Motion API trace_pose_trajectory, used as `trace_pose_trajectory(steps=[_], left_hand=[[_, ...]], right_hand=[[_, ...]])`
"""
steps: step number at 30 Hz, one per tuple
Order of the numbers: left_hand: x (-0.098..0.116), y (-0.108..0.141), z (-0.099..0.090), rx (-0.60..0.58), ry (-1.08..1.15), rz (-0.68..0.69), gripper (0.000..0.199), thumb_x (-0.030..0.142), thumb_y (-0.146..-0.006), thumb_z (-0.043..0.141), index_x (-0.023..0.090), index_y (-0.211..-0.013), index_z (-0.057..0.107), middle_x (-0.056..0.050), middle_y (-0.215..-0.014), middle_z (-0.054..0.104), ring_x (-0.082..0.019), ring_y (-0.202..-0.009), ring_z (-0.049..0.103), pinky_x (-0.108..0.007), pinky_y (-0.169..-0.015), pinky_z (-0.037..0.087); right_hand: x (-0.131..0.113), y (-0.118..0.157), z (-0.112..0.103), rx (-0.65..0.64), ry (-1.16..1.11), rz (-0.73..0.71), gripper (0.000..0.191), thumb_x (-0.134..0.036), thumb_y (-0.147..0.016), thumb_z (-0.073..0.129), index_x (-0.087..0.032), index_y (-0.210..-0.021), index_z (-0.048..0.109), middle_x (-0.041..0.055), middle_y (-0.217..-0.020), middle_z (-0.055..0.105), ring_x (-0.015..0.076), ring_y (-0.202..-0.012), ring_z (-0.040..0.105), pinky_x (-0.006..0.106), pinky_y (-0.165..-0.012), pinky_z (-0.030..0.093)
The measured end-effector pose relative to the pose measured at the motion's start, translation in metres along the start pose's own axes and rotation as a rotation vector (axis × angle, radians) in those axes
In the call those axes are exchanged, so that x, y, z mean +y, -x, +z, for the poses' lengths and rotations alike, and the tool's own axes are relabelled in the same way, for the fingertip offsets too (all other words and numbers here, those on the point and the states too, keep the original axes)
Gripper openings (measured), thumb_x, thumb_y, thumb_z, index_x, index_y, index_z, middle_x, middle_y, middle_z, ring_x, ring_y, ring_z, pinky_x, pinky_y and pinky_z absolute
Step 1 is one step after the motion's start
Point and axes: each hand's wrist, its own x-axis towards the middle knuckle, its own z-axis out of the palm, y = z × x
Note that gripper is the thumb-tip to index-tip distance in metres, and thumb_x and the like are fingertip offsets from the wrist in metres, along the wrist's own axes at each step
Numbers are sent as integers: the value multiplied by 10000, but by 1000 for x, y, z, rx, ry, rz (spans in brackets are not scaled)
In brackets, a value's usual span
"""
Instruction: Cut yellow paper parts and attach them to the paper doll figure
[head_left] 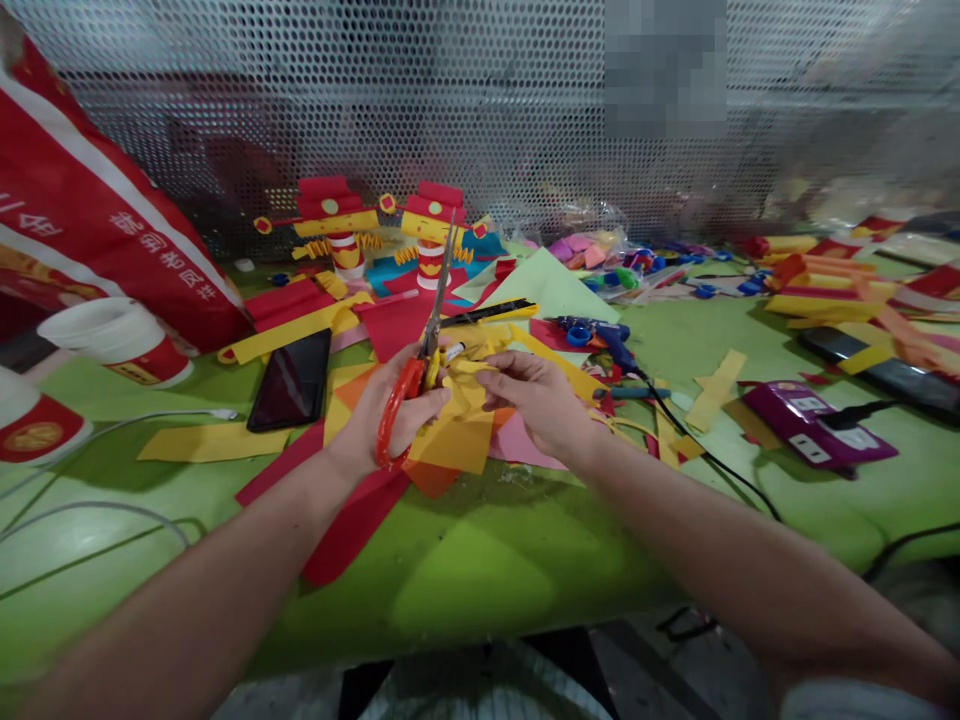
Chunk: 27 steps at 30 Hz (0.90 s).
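My left hand [367, 405] is closed around scissors [437, 310] with orange-red handles, blades pointing up and away. Its thumb also presses near a small yellow paper piece [466, 383], whose exact outline is lost among other yellow scraps. With thumb and fingertips, my right hand [544, 400] pinches the right side of that yellow paper. Beneath both hands lie orange and yellow sheets [457, 440], and a red strip [360, 525] reaches toward the table's front edge. Behind them stand two red-and-yellow paper-cup figures [346, 255] with folded paper arms.
A black phone [291, 380] and stacked paper cups [124, 345] are at left, beside a large red bag [97, 190]. To the right are a blue glue gun [611, 338], its cord, and a purple power strip [817, 425]. A perforated metal panel [480, 100] rises behind the green table [525, 570].
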Motion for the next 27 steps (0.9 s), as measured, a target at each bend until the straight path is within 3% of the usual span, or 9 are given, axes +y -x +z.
trace_pose_trajectory(steps=[5, 10, 17, 20, 23, 27], left_hand=[[7, 1, -1, -10, -8, -56, 391, 231, -745, 578, 162, -1127, 531, 53, -657, 507, -73, -527, 470, -220, -515, 408], [7, 0, -1, 18, 26, -23, 349, 219, -713, 607, 172, -1054, 551, 38, -741, 541, -84, -635, 511, -227, -616, 424], [0, -3, 0, 20, 313, -60, 421, 219, -644, 646, 221, -1059, 572, 24, -800, 590, -127, -750, 566, -281, -740, 448], [1, -3, 1, 13, 392, -85, 466, 208, -635, 662, 235, -1090, 565, 30, -816, 615, -133, -776, 582, -287, -779, 446], [3, -3, 3, 32, 443, -105, 509, 188, -613, 674, 238, -1106, 559, 40, -786, 633, -131, -745, 597, -282, -754, 461], [8, -2, 5, 63, 515, -132, 501, 138, -602, 656, 233, -1086, 565, 53, -727, 628, -119, -680, 600, -277, -705, 481]], right_hand=[[6, -3, -9, -5, 266, -245, 91, -250, -636, 677, -200, -711, 695, -30, -624, 657, 81, -499, 545, 236, -504, 463], [7, 2, -13, -35, 660, -465, 221, -216, -762, 547, -211, -888, 729, 17, -819, 734, 144, -684, 659, 280, -655, 526], [6, 5, -14, -65, 1165, -810, 301, -183, -845, 449, -216, -976, 718, 35, -881, 736, 162, -686, 686, 256, -599, 498], [7, 5, -13, -96, 1368, -854, 315, -178, -844, 456, -217, -1051, 691, 41, -892, 736, 150, -608, 662, 249, -525, 449], [6, 6, -11, -120, 1484, -810, 327, -203, -843, 465, -207, -1100, 666, 48, -832, 742, 146, -554, 632, 252, -492, 413], [2, 10, -9, -165, 1368, -758, 347, -272, -840, 458, -202, -1118, 652, 65, -1020, 709, 161, -694, 659, 262, -588, 448]])
